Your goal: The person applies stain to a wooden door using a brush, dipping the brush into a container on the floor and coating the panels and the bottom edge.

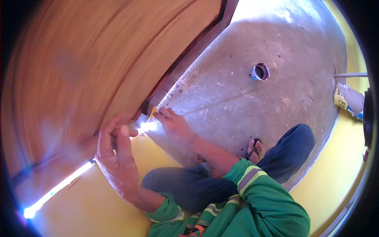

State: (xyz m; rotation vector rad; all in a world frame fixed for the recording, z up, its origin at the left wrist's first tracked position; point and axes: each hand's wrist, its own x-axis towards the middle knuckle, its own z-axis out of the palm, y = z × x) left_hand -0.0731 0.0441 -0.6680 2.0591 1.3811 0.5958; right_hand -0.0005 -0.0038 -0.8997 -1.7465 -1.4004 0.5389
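Observation:
A brown wooden door (130, 59) with a dark edge fills the upper left. At its corner by the floor, my right hand (173, 125) is closed on a small yellow piece (153, 112), perhaps a sponge or folded abrasive, pressed against the dark edge. Fingers hide most of that piece. Beside the same corner, a little to the left, is my left hand (118, 158). Its fingers curl in toward the raised thumb in front of the door face. Whatever sits between those fingertips, if anything, does not show.
An open can (260, 72) with dark insides stands on the stained concrete floor (221, 87). My bent legs (290, 152) take up the near middle. At the right, a crumpled sack (349, 100) leans by the yellow wall (335, 158). Bright light comes through gaps along the door.

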